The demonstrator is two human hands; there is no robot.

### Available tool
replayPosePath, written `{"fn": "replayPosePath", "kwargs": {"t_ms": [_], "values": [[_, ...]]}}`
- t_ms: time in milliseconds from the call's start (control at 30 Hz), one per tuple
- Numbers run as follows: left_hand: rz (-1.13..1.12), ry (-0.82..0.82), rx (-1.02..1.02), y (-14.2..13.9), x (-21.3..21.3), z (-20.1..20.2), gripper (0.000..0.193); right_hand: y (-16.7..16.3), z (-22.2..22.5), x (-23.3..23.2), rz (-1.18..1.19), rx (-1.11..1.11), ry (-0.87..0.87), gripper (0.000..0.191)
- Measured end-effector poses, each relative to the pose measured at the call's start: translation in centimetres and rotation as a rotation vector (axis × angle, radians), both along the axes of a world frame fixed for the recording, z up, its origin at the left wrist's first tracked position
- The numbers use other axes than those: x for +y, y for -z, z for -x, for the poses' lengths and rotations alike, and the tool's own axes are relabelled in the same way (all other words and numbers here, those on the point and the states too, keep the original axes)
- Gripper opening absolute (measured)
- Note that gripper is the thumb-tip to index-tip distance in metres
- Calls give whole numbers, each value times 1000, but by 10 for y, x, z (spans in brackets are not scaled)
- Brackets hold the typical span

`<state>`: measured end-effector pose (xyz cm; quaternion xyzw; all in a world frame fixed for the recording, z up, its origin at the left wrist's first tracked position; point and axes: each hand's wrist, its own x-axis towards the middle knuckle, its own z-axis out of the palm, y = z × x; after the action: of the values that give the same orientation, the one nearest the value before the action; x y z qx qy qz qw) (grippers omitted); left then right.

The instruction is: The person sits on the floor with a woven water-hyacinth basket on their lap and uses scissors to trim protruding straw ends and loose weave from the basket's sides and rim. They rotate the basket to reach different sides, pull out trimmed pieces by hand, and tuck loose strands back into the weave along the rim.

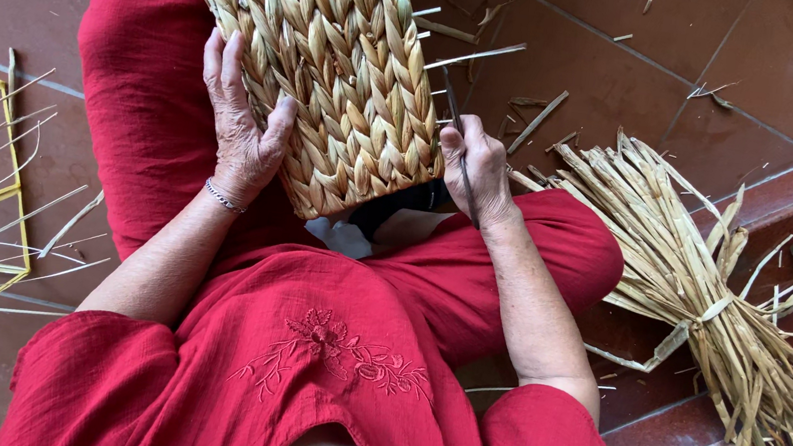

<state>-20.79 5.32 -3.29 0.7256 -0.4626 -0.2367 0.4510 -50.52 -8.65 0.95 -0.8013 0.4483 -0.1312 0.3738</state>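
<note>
The woven basket [320,62] resting on the person's lap looks largely done, its braided straw wall closed across the visible side, though loose strand ends stick out at its right edge and a tied bundle of straw [709,302] lies unused on the step beside the right knee. The left hand [243,118] lies spread flat against the basket's left side, steadying it, while the right hand [479,168] is closed around a thin dark tool [458,135], probably a needle or awl, angled toward the basket's lower right edge.
</note>
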Motion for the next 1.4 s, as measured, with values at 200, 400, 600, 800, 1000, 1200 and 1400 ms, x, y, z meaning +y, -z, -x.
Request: {"fn": "replayPosePath", "kwargs": {"t_ms": [200, 400, 600, 800, 1000, 1200, 1400], "values": [[12, 8, 5, 0, 0, -2, 84, -20, -4, -11, 33, 31, -38, 61], [6, 2, -3, -1, -1, -3, 85, -35, -2, -14, 23, -2, -93, 61], [5, 11, -18, 0, -1, -5, 85, -29, -10, -19, 5, 6, -114, 57], [-1, 2, -22, -1, -2, -4, 85, -22, -23, -32, -55, -7, -118, 59], [-6, -1, -10, -2, -2, -4, 85, -11, -23, -30, -68, 27, -57, 57], [-3, 9, 6, -1, -1, -4, 85, -1, -22, -28, -72, 28, -16, 57], [-6, 4, 13, 0, -1, -5, 86, -13, -24, -44, -63, -42, -65, 63]]}}
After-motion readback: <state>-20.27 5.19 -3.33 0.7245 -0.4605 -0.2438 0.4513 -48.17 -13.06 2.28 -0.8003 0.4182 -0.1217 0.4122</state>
